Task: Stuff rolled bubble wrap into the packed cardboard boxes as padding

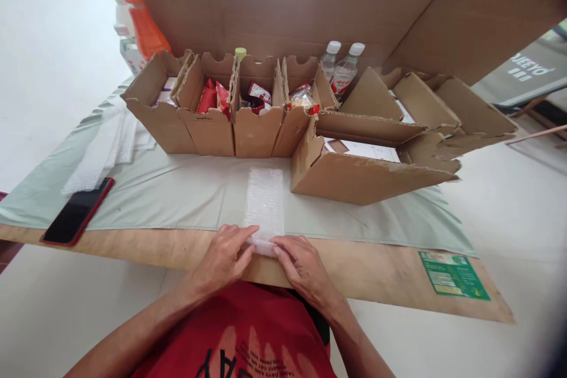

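A strip of clear bubble wrap (264, 198) lies lengthwise on the table in front of me. Its near end is folded or rolled over at the table's edge, and I cannot make out whether anything is inside. My left hand (227, 253) grips the left side of that near end between thumb and fingers. On the opposite side, my right hand (301, 261) pinches the same end, thumb toward me and fingers curled over it.
Cardboard bins (215, 136) with snack packets line the back. A larger cardboard box (349, 177) holding white boxes sits right of the strip. A phone (77, 212) and more bubble wrap sheets (104, 144) lie left. Bottles (343, 74) stand behind. A green label (454, 274) is at right.
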### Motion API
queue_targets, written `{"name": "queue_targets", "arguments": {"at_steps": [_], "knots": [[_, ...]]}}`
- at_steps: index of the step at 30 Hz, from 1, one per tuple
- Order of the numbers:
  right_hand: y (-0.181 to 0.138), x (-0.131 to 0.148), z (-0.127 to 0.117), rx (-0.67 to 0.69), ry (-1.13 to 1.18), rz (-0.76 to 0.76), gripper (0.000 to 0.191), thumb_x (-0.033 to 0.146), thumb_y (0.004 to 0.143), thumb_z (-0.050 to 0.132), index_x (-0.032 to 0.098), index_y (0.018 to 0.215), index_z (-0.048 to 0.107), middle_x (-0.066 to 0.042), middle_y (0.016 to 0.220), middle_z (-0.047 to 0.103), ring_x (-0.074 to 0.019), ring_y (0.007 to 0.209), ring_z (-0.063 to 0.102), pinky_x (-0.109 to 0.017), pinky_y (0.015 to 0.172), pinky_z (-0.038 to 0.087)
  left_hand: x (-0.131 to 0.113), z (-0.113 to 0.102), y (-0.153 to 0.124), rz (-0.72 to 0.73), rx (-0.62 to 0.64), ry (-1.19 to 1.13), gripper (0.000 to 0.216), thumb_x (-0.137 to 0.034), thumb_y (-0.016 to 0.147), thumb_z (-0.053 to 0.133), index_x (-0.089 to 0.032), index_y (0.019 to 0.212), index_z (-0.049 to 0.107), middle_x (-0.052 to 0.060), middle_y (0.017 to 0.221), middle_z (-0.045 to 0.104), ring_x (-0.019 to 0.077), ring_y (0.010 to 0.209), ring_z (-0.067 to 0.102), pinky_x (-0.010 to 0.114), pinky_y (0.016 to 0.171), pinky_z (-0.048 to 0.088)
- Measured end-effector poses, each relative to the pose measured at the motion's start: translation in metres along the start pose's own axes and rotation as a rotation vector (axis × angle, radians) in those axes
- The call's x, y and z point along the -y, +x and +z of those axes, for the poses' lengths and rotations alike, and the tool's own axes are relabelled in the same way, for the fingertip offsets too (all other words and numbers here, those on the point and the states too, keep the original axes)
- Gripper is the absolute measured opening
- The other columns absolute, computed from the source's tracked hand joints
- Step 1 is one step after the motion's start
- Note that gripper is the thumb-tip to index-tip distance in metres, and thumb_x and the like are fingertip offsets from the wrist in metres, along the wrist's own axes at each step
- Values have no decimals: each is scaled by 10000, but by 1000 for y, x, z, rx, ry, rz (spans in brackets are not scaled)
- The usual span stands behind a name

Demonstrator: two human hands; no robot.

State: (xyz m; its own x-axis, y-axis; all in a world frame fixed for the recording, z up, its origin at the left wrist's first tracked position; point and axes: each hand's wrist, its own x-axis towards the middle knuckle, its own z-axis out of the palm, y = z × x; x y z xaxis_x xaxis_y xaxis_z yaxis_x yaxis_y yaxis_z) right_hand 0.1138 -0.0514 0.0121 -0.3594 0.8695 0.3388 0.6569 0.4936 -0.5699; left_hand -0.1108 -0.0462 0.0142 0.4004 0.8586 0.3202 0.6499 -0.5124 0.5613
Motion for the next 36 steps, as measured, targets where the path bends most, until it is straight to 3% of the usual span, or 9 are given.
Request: {"name": "queue_targets", "arguments": {"at_steps": [5,8,15,18,21,25,30,33,36], "knots": [[-3,0,-6,-196,-124,1,194,216,1013,545,202,1173,655,-108,1079,743,-241,966,681,-393,834,517,12,19,5,-121,-31,82,360,-160,910,557,-140,1256,656,49,811,745,202,684,655,339,713,532],[-10,-1,-6,-151,-236,-109,220,160,977,582,209,1179,653,-102,1152,734,-254,1054,660,-410,889,493,16,23,9,-133,-28,117,347,-167,911,566,-143,1241,669,58,801,733,227,714,665,368,738,531],[-12,-3,3,-36,-182,-120,226,107,979,543,194,1154,657,-65,1086,773,-257,1118,654,-419,931,477,2,0,-2,5,-39,92,344,-247,927,638,-169,1262,638,164,1280,654,322,1165,600,476,981,480],[-16,3,-3,-7,-83,-44,209,149,995,533,217,1149,658,-48,1029,771,-225,1007,669,-385,891,495,1,-4,-5,100,14,3,273,-161,965,566,-181,1228,634,86,1052,719,245,1008,629,430,958,476],[-20,8,-3,-115,-212,21,243,190,1011,504,203,1213,637,-90,1087,751,-251,1027,657,-402,878,488,7,7,3,35,14,45,262,-152,961,568,-169,1211,644,48,864,710,219,820,618,397,835,497],[-20,8,3,-135,-374,-28,278,198,981,540,185,1245,629,-133,1255,704,-306,1169,608,-474,973,443,15,19,15,-13,-35,121,281,-179,949,577,-138,1214,658,122,958,710,282,874,620,445,796,490],[-16,3,2,-40,-257,-72,227,147,967,551,187,1164,655,-91,1140,754,-283,1129,632,-455,963,457,8,6,1,99,-4,46,305,-189,939,595,-172,1241,643,137,1207,687,301,1139,591,484,985,471],[-18,6,-5,13,-103,-36,207,190,994,547,211,1173,651,-64,1065,762,-234,1055,656,-409,945,482,4,-1,-9,119,44,-38,311,-150,961,549,-179,1261,628,92,1054,720,248,1013,621,431,932,493],[-20,10,-6,-50,-130,-11,274,276,1005,549,199,1259,617,-112,1194,727,-256,1106,641,-426,940,493,7,4,-3,-25,12,6,287,-199,964,555,-186,1230,664,76,929,708,239,880,615,399,832,509]]}}
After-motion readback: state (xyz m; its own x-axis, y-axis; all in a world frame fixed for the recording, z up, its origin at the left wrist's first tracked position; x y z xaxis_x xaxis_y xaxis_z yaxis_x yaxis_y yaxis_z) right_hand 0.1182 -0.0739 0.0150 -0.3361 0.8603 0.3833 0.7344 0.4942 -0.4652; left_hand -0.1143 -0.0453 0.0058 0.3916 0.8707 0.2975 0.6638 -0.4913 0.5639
